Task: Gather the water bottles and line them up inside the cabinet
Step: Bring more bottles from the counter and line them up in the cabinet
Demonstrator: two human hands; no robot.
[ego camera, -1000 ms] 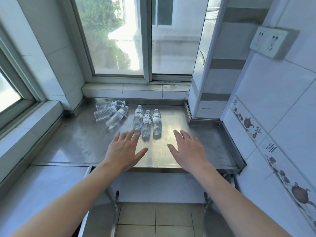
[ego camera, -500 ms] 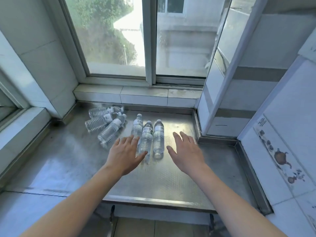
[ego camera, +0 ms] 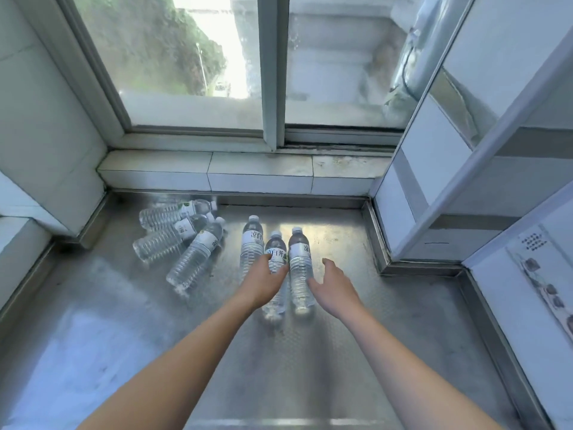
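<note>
A person's two bare arms reach over a stainless steel counter [ego camera: 387, 336] set below a window [ego camera: 276, 72], where six clear water bottles lie on their sides. Three of them form a neat row near the middle, caps pointing toward the window: the left bottle [ego camera: 251, 243], the middle bottle [ego camera: 275, 248] and the right bottle [ego camera: 299, 262], lying side by side and touching or nearly so. The left hand [ego camera: 263, 282] rests over the lower part of the left and middle bottles, fingers spread and curved across them; whether it has actually closed on either cannot be told from this angle. The right hand [ego camera: 333, 288] hangs open just beside the right bottle, thumb close against its flank, fingers loose and grasping nothing. Off to the left, near the counter's back corner, a loose cluster of three more bottles lies at slanted angles: the rear bottle [ego camera: 167, 214] closest to the tiled sill [ego camera: 260, 169], a second bottle [ego camera: 164, 240] in front of it, and a third bottle [ego camera: 195, 257] angled nearest the row. White tiled walls [ego camera: 46, 119] frame the counter on both sides, and the one at right carries a decorated strip [ego camera: 545, 274]. The cabinet does not appear in this view
</note>
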